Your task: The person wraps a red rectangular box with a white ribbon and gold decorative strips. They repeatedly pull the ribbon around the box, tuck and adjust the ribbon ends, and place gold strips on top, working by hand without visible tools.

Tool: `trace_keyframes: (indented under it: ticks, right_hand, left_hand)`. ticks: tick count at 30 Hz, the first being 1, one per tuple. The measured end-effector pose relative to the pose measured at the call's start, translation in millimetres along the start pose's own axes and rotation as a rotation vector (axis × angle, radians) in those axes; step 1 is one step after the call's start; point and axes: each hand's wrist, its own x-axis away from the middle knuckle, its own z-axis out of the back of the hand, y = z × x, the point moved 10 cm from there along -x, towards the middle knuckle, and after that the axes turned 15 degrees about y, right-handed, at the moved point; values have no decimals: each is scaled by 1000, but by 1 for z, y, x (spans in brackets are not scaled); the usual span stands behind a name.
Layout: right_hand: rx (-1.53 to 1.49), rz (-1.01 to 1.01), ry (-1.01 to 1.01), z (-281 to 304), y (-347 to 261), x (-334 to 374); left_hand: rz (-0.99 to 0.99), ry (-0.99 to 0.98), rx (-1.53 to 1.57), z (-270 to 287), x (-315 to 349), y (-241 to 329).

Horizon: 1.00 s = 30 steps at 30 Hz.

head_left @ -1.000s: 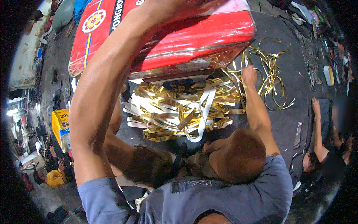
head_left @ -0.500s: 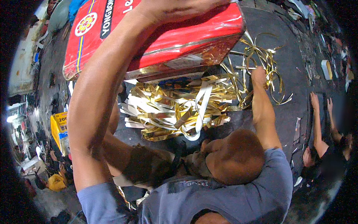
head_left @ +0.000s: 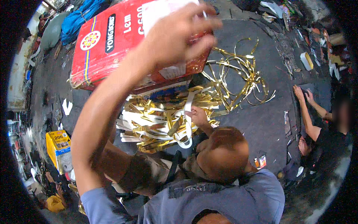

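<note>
A large red rectangular tin [head_left: 123, 63] with a round emblem lies at the top, white paper [head_left: 160, 16] on its upper face. My left hand [head_left: 179, 37] is raised over the tin's near right part, blurred, its fingers spread with nothing visible held. Below the tin lies a heap of gold and white strips [head_left: 149, 119]. My right hand [head_left: 199, 116] is at the right of this heap, fingers closed at a looped white strip [head_left: 188, 128]. Right of the tin is a loose tangle of thin gold strips [head_left: 250, 71].
A yellow and blue box [head_left: 58, 143] stands at left, beyond my left arm. A blue tarp or bag [head_left: 80, 20] lies behind the tin. At right, another person's hands [head_left: 300, 93] rest on the dark floor mat. Scraps and a pale oblong piece [head_left: 306, 61] lie at far right.
My right hand has gone from the thin gold tangle leftward to the strip heap. My left hand has come off the tin's edge, fingers spreading. The view has shifted.
</note>
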Motion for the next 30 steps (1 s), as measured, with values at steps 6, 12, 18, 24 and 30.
trace_keyframes:
  ticks: [6,12,18,24,30]
  right_hand:
    - [61,398,-487,0,-256,83]
    - [255,277,-745,-1,-377,98]
    - [333,550,-482,26,-492,48]
    - [637,790,-305,16,-529,-5]
    - [957,1091,-23,9,-543,0]
  left_hand:
    - [222,-547,29,-6,66,101]
    - [928,-473,46,78,88,32]
    - [1019,-55,-30,252,74,-98]
    - [1042,-520,-943,300,101,-152]
    - [416,-23,-549,138,29,-100]
